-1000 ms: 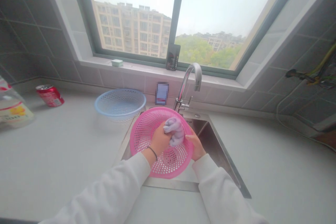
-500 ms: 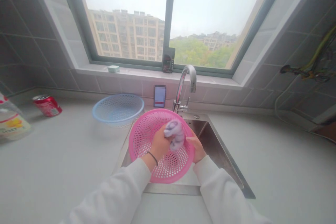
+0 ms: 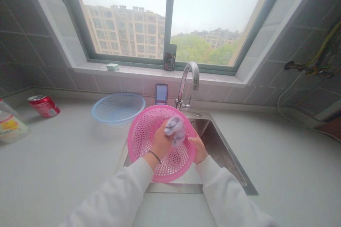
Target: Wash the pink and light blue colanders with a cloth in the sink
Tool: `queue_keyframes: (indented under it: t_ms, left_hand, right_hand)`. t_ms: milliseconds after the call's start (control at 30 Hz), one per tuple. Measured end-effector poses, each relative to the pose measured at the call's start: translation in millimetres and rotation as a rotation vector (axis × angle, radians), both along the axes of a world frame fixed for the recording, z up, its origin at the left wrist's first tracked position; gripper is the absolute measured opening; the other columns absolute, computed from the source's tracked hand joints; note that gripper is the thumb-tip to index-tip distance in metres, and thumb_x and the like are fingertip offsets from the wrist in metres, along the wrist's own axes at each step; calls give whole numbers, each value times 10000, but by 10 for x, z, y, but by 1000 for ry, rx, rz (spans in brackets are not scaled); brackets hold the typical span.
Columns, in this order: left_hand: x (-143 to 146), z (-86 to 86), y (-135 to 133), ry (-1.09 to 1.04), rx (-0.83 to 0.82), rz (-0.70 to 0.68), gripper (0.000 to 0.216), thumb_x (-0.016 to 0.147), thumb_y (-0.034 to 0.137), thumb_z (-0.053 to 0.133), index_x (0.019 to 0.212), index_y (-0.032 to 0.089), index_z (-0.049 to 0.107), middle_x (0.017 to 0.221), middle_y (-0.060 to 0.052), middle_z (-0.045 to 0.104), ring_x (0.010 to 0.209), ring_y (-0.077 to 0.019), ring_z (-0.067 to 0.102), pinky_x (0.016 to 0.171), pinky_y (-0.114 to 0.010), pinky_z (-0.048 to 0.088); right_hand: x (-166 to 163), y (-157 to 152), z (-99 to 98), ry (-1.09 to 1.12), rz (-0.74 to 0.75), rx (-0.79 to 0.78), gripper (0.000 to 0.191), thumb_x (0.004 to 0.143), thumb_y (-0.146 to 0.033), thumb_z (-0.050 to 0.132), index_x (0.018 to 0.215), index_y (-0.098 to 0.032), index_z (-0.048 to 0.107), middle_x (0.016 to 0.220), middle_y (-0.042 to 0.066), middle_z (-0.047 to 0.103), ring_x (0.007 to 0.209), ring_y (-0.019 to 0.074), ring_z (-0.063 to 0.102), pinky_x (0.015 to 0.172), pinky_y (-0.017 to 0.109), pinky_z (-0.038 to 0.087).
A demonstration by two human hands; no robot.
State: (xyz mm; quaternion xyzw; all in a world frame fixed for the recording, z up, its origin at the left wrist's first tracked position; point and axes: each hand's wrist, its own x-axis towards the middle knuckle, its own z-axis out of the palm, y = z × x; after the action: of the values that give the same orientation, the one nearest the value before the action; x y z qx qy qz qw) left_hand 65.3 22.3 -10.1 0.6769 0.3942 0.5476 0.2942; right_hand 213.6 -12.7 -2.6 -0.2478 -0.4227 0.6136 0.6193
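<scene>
Over a stainless steel sink (image 3: 217,149) I hold a pink perforated plastic basket (image 3: 138,142), tilted towards me. My left hand (image 3: 161,142) is inside the basket and presses on a crumpled lilac cloth (image 3: 176,131), which covers part of the mesh. My right hand (image 3: 198,148) grips the basket's right rim, with its fingertips close to the cloth. White sleeves cover both forearms, and a thin dark band circles my left wrist. The basket hides most of the sink floor.
A chrome tap (image 3: 186,85) stands behind the basket. To its left are a pale blue perforated basket (image 3: 118,108) and a propped phone (image 3: 161,94). A red can (image 3: 44,106) lies on the counter (image 3: 66,149). A plastic package (image 3: 10,127) sits at far left.
The pink basket has shifted slightly left and tilts a little more. The hands and cloth stay in much the same grip, and the whole view has drifted slightly.
</scene>
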Motion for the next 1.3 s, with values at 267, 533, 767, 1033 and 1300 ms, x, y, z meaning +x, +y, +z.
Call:
queue_keyframes:
  t_ms: [267, 533, 767, 1033, 1300]
  left_hand:
    - [36, 43, -185, 369, 124, -412, 343, 830, 95, 593, 1127, 218, 713, 1088, -55, 751, 998, -230, 683, 933, -364, 514]
    - [46, -60, -91, 160, -4, -144, 455, 825, 57, 563, 1228, 251, 648, 1230, -51, 716, 1132, -223, 650, 1006, -360, 495]
    - [69, -48, -67, 36, -25, -101, 388, 851, 101, 551, 1195, 249, 654, 1176, -49, 728, 1081, -217, 662, 972, -345, 508]
    - [54, 21, -153, 510, 184, -386, 404, 830, 59, 578, 1168, 254, 683, 1097, -40, 738, 996, -230, 668, 923, -375, 500]
    - [72, -125, -45, 91, 12, -201, 409, 849, 89, 556, 1223, 231, 645, 1193, -54, 718, 1100, -225, 661, 998, -365, 520]
  right_hand:
    - [300, 61, -30, 15, -33, -99, 489, 734, -315, 689, 1220, -259, 665, 1166, 60, 743, 1150, 321, 667, 1027, 524, 494]
    - [143, 15, -31, -12, 14, -23, 549, 692, -266, 758, 1233, -226, 676, 1141, 70, 752, 1065, 312, 704, 975, 450, 540]
    - [77, 12, -30, -6, 5, -33, 556, 692, -247, 738, 1243, -240, 667, 1133, 56, 753, 1044, 303, 710, 967, 447, 553]
    - [333, 76, -60, -95, -76, -104, 428, 793, -433, 617, 1135, -198, 722, 1113, 88, 760, 1052, 337, 704, 990, 531, 523]
    - [158, 26, -47, -40, 39, -23, 569, 681, -286, 768, 1238, -221, 675, 1115, 85, 758, 1028, 335, 711, 953, 501, 548]
